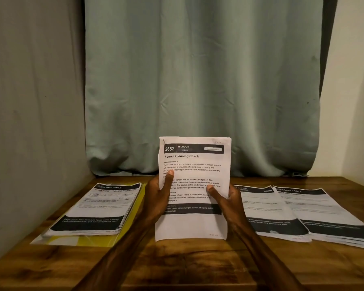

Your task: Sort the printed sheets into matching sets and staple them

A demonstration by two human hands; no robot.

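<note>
Holding the Screen Cleaning Check set [194,162] upright over the table [177,267], we pinch its side edges with left hand [158,198] and right hand [229,201], thumbs in front. We judge we're reading its heading; next it needs a matching spot among the piles [269,208].

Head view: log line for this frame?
left grip: holds Screen Cleaning Check sheets, upright | right grip: holds same sheets | left stack: on yellow folder | right stacks: flat on table
</note>
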